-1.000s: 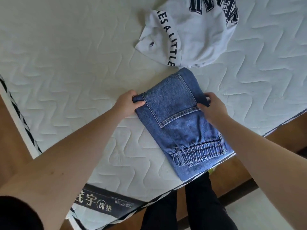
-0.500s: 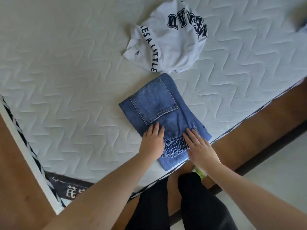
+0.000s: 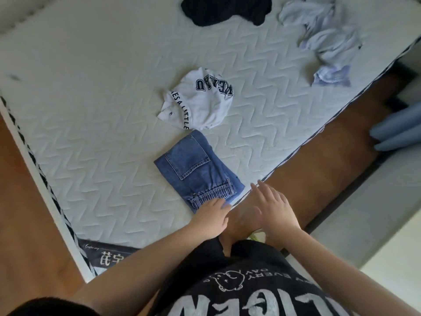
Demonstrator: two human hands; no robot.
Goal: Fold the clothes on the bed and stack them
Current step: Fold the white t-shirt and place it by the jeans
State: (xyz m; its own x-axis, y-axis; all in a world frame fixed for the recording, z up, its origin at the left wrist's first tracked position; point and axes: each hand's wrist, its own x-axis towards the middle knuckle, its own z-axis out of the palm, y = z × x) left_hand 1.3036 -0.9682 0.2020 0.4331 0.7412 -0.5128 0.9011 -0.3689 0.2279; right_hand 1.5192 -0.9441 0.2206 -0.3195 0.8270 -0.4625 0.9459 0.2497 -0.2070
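Observation:
Folded blue jeans (image 3: 196,169) lie near the mattress's front edge, back pocket up and elastic cuff toward me. My left hand (image 3: 210,218) sits at the cuff end, fingers loosely bent, its fingertips at the denim's near corner. My right hand (image 3: 273,207) hovers flat with straight fingers just off the bed edge, to the right of the jeans and holding nothing. A crumpled white lettered shirt (image 3: 200,100) lies just beyond the jeans. Farther back lie a black garment (image 3: 225,9) and a rumpled pale blue shirt (image 3: 328,39).
The quilted white mattress (image 3: 91,110) has bare surface to the left of the jeans. A wooden bed frame (image 3: 319,165) borders it at right and left. A blue curtain (image 3: 401,131) hangs at far right. My black printed shirt fills the bottom.
Both hands slid back off the jeans toward me; the right hand is clear of the bed. My view pulled back, showing the black and pale blue garments at the far side.

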